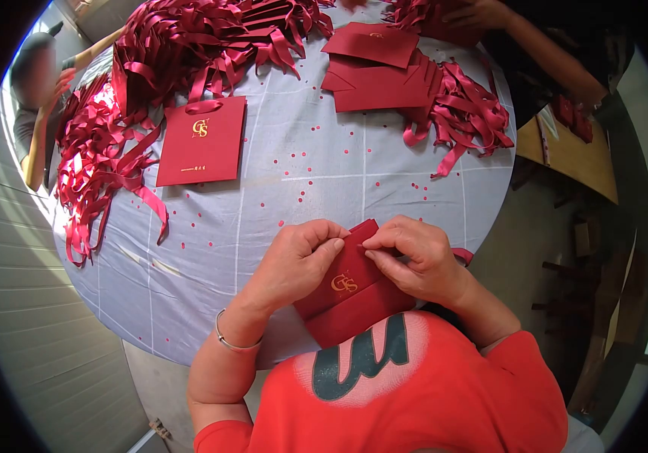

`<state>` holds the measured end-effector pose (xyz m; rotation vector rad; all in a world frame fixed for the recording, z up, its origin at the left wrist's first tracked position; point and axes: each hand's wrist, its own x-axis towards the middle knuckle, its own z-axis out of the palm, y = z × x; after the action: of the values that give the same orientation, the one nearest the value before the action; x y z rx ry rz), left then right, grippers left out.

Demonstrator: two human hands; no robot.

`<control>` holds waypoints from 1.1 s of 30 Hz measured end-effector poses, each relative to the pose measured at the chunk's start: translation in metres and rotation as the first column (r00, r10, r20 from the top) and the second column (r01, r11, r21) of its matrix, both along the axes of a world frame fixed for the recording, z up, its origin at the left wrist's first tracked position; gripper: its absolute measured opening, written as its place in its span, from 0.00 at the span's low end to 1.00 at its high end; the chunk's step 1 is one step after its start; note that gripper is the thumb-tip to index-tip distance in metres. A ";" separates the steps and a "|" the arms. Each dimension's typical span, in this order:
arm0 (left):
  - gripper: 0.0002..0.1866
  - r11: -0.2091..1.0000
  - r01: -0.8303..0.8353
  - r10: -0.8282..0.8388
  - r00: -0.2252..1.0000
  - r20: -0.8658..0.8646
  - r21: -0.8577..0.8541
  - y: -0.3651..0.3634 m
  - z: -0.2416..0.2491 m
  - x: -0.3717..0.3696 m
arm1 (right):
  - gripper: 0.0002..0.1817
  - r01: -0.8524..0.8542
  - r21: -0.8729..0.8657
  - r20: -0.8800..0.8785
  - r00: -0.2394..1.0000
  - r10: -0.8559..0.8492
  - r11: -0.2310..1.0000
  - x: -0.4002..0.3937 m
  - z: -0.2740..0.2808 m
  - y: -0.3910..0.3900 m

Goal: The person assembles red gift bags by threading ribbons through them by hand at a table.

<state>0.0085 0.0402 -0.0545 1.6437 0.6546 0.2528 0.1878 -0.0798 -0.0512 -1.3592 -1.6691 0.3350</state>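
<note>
A dark red paper gift bag point(345, 284) with a gold monogram leans against my body at the table's near edge, tilted. At its top left side, my left hand point(300, 260) is closed, with thumb and fingers pinching the upper edge. My right hand point(417, 255) is also closed, its thumb and forefinger pressed together at the bag's top right corner. Whatever lies between those right fingertips is too small to make out. A bit of red ribbon point(463, 256) shows beyond my right wrist.
A finished-looking red bag point(201, 143) with a ribbon handle lies on the cloth-covered table point(263, 226). Heaped ribboned bags point(188, 45) fill the far left; flat stacked bags point(380, 79) lie far right. Small red dots point(301, 192) are scattered about. Two other people work across the table.
</note>
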 end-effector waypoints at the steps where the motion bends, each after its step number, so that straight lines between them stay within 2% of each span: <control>1: 0.09 1.000 -0.013 0.013 1.000 0.013 0.001 -0.001 0.000 0.000 | 0.10 -0.002 0.000 0.000 1.000 0.002 1.000 -0.001 -0.001 0.001; 7: 0.09 0.997 -0.035 0.031 0.998 0.053 0.070 -0.004 -0.003 0.001 | 0.11 -0.001 -0.002 0.135 0.991 0.001 1.000 -0.005 0.000 0.004; 10: 0.08 0.991 -0.044 0.037 0.998 0.052 0.125 -0.005 -0.002 0.001 | 0.10 0.057 -0.005 0.239 0.969 -0.054 0.998 -0.009 0.005 0.003; 16: 0.07 0.986 -0.049 0.044 0.998 0.034 0.159 -0.008 -0.001 0.004 | 0.09 0.087 -0.088 0.317 0.947 -0.055 0.992 -0.014 0.011 0.004; 18: 0.07 0.981 -0.035 0.035 0.999 0.003 0.191 -0.009 -0.002 0.005 | 0.09 0.138 -0.193 0.466 0.884 -0.034 0.971 -0.018 0.016 0.004; 20: 0.07 0.965 -0.033 0.033 0.999 0.006 0.260 -0.011 -0.002 0.006 | 0.06 0.124 -0.243 0.468 0.884 0.005 0.962 -0.018 0.019 0.009; 22: 0.07 0.967 -0.047 0.043 0.999 0.023 0.252 -0.010 -0.002 0.004 | 0.03 0.113 -0.286 0.471 0.881 0.037 0.951 -0.015 0.021 0.016; 24: 0.07 0.967 -0.065 0.057 0.998 0.039 0.247 -0.008 -0.001 0.003 | 0.04 0.037 -0.332 0.116 0.993 0.002 0.943 -0.007 0.022 0.023; 26: 0.07 0.960 -0.062 0.047 0.997 0.062 0.274 -0.011 0.000 0.003 | 0.06 0.041 -0.397 0.074 0.997 -0.012 0.917 -0.003 0.023 0.022; 29: 0.06 0.941 -0.066 0.045 0.997 0.068 0.332 -0.014 -0.001 0.003 | 0.07 0.031 -0.333 0.136 0.991 0.016 0.942 0.003 0.023 0.021; 30: 0.06 0.940 -0.064 0.044 0.997 0.067 0.336 -0.016 0.002 0.003 | 0.06 -0.069 -0.393 -0.092 0.995 0.035 0.917 0.007 0.029 0.022; 31: 0.07 0.930 -0.088 0.054 0.993 0.103 0.357 -0.019 0.008 0.003 | 0.06 -0.178 -0.426 -0.317 0.948 0.038 0.887 0.012 0.032 0.024; 33: 0.08 0.885 -0.134 0.074 0.986 0.150 0.445 -0.023 0.010 0.004 | 0.06 -0.249 -0.520 -0.423 0.906 0.007 0.817 0.029 0.029 0.030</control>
<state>0.0126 0.0174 -0.0447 2.0206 0.6146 0.6261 0.2166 -0.0498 -0.0218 -1.4589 -1.3544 1.1958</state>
